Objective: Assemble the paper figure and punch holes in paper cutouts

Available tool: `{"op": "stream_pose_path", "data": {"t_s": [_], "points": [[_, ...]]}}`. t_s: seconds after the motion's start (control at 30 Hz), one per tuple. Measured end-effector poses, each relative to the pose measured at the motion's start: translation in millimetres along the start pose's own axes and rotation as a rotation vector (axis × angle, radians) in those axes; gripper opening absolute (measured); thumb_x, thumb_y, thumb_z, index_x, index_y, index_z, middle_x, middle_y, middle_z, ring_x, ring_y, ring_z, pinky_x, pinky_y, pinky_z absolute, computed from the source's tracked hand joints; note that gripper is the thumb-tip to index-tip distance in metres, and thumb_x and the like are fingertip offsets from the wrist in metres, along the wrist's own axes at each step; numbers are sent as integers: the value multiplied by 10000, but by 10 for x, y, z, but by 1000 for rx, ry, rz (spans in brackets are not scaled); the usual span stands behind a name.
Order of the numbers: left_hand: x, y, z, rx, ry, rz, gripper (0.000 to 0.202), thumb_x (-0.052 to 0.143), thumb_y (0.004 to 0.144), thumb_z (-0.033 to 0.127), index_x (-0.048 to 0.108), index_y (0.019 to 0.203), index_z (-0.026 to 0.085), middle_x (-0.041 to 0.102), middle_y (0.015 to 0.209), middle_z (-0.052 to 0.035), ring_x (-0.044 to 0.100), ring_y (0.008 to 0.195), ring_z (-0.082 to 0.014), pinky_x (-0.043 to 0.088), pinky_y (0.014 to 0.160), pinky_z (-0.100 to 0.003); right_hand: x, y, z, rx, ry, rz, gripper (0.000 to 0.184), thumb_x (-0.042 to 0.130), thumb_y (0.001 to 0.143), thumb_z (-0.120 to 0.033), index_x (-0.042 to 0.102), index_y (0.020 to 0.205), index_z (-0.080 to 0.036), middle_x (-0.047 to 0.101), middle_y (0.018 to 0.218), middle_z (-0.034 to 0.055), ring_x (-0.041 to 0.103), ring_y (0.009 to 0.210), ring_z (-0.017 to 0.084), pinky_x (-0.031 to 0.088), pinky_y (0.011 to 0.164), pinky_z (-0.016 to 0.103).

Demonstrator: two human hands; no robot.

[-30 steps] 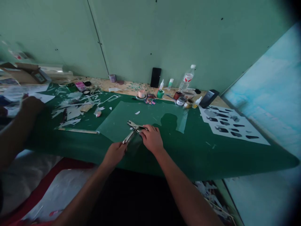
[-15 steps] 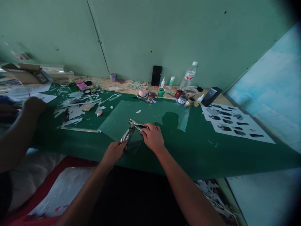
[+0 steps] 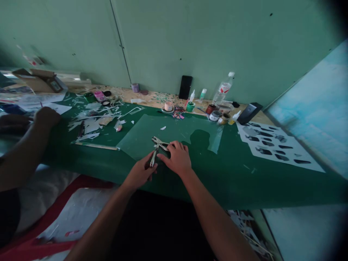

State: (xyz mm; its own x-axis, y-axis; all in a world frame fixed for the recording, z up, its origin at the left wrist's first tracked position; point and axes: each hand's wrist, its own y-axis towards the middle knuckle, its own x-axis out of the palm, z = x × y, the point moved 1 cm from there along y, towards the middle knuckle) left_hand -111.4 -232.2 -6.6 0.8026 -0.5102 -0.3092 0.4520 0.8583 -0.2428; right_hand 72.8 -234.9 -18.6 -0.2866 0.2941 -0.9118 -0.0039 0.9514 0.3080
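Observation:
Silver metal pliers (image 3: 155, 148) are between my hands, low over the green table, with the two handles spread apart. My left hand (image 3: 140, 172) is closed round the end of the handle that points toward me. My right hand (image 3: 179, 157) lies over the other handle with its fingers curled on it and its thumb stretched toward the left hand. That handle's end is hidden under the fingers. Beneath the pliers' head lies a clear plastic sheet (image 3: 141, 132) on the tabletop, with a small white scrap (image 3: 163, 128) on it.
Paint jars (image 3: 214, 116), glue bottles and a water bottle (image 3: 223, 88) line the back edge near a leaning phone (image 3: 185, 87). Printed paper (image 3: 272, 145) lies right. White scraps (image 3: 91, 125) cover the left, where another person's arm (image 3: 35, 134) rests.
My left hand and its handle have swung right, closer to my right hand, and the handle points more straight toward me. The whole view has shifted slightly.

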Motion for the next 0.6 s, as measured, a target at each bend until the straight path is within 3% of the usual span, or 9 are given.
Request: {"op": "stream_pose_path", "data": {"t_s": [0.17,0.3,0.4,0.47,0.53,0.6], "points": [[-12,-59,38,9,49,-81,690,590,827,349,368,1461,195,552,699,40,491,542,-105,415,522,-220,-20,14,-25,19,-25,-28,687,284,864,-771,638,1029,-206,561,1090,103,505,1027,284,352,877,430],[9,-99,60,70,-10,-104,602,682,746,331,508,1305,192,526,720,43,493,590,-106,412,547,-214,-24,12,-40,10,-48,-45,672,305,868,-757,635,1063,-205,557,1092,114,492,1034,288,349,880,429],[38,-96,3,-1,-84,-3,337,569,832,458,592,1006,170,487,623,52,473,485,-96,374,471,-214,-17,1,-43,-5,-70,-25,597,355,892,-705,641,1065,-210,564,1096,118,488,1036,289,349,880,429],[36,-84,-39,-74,-85,120,356,482,869,512,552,795,171,455,541,55,451,422,-93,333,425,-212,-7,-8,-38,-18,-76,-7,479,350,957,-582,644,1055,-216,579,1092,113,495,1027,275,349,879,422],[12,-71,-57,-114,-67,208,368,480,861,516,517,720,178,469,515,49,447,398,-93,313,401,-210,9,-14,-27,-29,-77,0,395,325,1003,-445,645,1053,-219,596,1102,107,503,1035,261,350,885,414],[-26,-59,-51,-128,-66,224,359,519,831,523,546,762,172,556,588,22,478,407,-97,329,396,-215,32,-17,-12,-35,-74,-1,358,326,1013,-370,647,1067,-222,606,1153,101,501,1081,257,350,906,414]]}}
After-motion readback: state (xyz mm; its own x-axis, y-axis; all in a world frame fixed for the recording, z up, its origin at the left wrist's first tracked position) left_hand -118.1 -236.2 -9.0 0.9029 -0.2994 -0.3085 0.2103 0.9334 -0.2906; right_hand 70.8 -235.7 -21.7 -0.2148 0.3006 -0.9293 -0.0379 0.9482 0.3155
